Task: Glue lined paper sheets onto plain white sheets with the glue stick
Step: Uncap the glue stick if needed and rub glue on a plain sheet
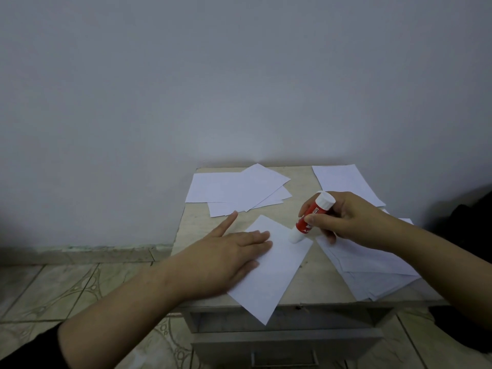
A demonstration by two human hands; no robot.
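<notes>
Your right hand (348, 219) is wrapped around the glue stick (311, 217), thumb and fingers closed on its red barrel. The stick is tilted, its white end pointing up and away from you, its lower white tip touching the far part of the white sheet (271, 265) that lies slantwise in the middle of the table (191, 227). Whether that tip is capped cannot be told.

Your left hand (223, 259) lies flat on the left edge of the same sheet, palm down and fingers spread; the index finger points away onto the bare table top, while the other fingers rest on the paper. The near corner of the sheet hangs over the front edge of the table.

Under your right wrist, just beside the sheet, lies a loose stack of papers (372, 275), fanned out towards the right front corner. At the far left of the table sits another spread of white sheets (234, 190), overlapping one another. At the far right, near the wall (239, 75), one more sheet (343, 182) lies partly behind your right hand. No lines can be made out on any paper.

Below the table top a drawer front (287, 342) shows, and the floor to the left is tiled (66, 288).
</notes>
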